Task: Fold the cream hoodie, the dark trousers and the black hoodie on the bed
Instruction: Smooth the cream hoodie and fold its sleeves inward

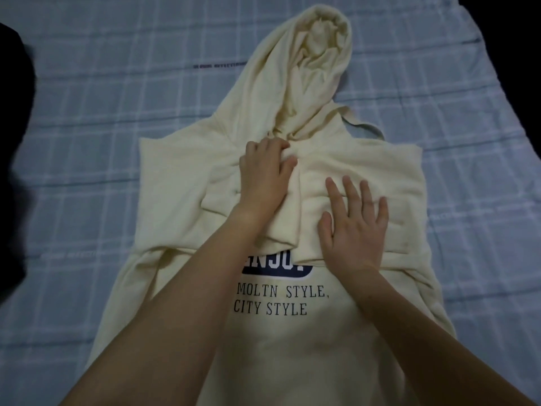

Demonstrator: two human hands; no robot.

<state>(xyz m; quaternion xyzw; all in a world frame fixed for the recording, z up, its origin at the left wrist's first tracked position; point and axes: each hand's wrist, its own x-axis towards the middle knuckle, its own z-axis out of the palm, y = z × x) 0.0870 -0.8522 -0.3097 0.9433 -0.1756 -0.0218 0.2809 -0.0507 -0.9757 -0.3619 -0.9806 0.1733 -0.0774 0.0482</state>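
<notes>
The cream hoodie (292, 332) lies face up on the bed, its hood (316, 71) stretched toward the far side. Both sleeves are folded in across the chest and partly cover the dark printed logo. My left hand (265, 174) rests near the collar, fingers curled into the fabric of the folded sleeve. My right hand (355, 227) lies flat with fingers spread on the other folded sleeve. A dark garment (13, 159) shows at the left edge; which one it is I cannot tell.
The bed carries a light blue checked sheet (117, 112) with bare areas left and right of the hoodie. The bed's edge (503, 92) curves along the right, with darkness beyond it.
</notes>
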